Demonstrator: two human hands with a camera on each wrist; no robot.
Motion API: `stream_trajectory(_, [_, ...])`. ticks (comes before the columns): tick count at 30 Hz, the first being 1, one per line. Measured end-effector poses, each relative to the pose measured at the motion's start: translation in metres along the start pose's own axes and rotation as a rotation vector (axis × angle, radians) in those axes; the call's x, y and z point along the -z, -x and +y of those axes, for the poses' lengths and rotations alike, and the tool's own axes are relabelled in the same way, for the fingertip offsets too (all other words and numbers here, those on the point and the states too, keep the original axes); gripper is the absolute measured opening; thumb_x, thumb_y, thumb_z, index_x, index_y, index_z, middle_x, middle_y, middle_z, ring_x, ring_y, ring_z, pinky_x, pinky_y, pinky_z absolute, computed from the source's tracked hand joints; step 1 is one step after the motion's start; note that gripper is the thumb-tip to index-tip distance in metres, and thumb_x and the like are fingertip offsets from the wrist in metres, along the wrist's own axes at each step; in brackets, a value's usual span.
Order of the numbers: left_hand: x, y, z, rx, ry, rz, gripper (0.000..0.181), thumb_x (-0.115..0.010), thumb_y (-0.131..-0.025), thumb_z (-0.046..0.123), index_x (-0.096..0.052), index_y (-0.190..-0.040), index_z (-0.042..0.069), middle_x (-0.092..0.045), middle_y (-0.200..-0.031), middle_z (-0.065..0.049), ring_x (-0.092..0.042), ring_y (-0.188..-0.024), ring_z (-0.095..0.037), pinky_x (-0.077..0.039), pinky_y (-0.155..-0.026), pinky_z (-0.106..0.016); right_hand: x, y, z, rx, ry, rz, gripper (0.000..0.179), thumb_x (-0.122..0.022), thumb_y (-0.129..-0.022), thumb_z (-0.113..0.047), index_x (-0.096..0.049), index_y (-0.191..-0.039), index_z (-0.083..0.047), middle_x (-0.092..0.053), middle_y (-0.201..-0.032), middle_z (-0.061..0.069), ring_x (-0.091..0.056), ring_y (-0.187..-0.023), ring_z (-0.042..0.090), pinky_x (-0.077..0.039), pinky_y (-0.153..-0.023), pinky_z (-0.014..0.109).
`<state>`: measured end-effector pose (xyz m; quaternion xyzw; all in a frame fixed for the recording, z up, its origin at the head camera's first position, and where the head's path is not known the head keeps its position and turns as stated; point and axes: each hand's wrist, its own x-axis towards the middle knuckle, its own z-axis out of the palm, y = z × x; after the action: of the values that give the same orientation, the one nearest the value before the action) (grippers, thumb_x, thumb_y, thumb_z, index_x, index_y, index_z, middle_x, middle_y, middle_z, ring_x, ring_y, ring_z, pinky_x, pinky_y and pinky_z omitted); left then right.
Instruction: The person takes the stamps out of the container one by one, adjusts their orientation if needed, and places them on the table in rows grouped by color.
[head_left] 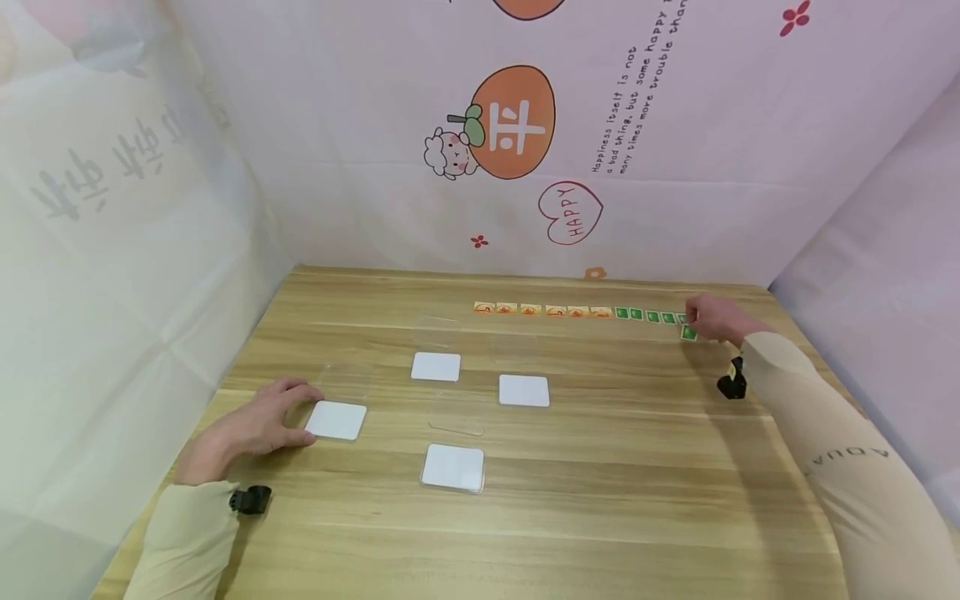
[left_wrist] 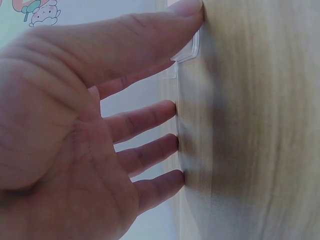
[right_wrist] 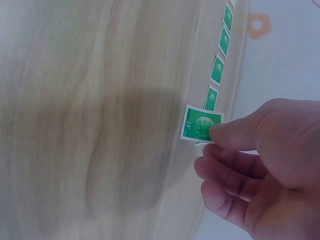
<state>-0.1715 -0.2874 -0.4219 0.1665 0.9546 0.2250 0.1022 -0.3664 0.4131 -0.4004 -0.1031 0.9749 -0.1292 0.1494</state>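
Observation:
A small green stamp (right_wrist: 197, 125) with a globe-like print is pinched between the thumb and fingers of my right hand (head_left: 716, 319). That hand is at the right end of a row of stamps, and the held stamp overlaps the row in the right wrist view. My left hand (head_left: 262, 417) rests on the table at the left, fingers spread and nearly straight. Its thumb and index fingertips are right at the left edge of a clear plastic case (left_wrist: 189, 50) that holds a white card (head_left: 337, 420).
Orange stamps (head_left: 530, 309) and green stamps (head_left: 653, 317) form one line along the table's back. More white cards (head_left: 436, 367), (head_left: 524, 390), (head_left: 453, 467) sit mid-table, with clear lids (head_left: 457, 414) behind them. A printed cloth (head_left: 375, 192) hangs behind the table.

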Motion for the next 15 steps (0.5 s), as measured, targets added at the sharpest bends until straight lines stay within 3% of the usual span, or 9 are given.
stream_trajectory(9, [0.0003,-0.0002,0.0003,0.004,0.0,-0.003,0.053,-0.078,-0.083,0.027,-0.057,-0.129,0.009,-0.038,-0.143,-0.032,-0.034,-0.129,-0.057,-0.035,-0.096,-0.07,0.0027,-0.0048,0.0028,-0.014,0.005,0.001,0.014,-0.036,-0.085,0.004,-0.05,-0.089,0.001,-0.049,-0.078,0.009,-0.045,-0.066,0.02,-0.04,-0.054,0.032])
stream_trajectory(15, [-0.0001,-0.001,-0.001,0.004,-0.005,0.001,0.054,-0.078,-0.083,0.027,-0.057,-0.129,0.009,-0.039,-0.142,-0.031,-0.034,-0.129,-0.056,-0.035,-0.097,-0.069,0.0093,-0.0021,0.0046,-0.013,0.009,-0.018,0.016,-0.028,-0.088,0.003,-0.04,-0.081,-0.005,-0.039,-0.073,0.006,-0.034,-0.066,0.019,-0.031,-0.058,0.033])
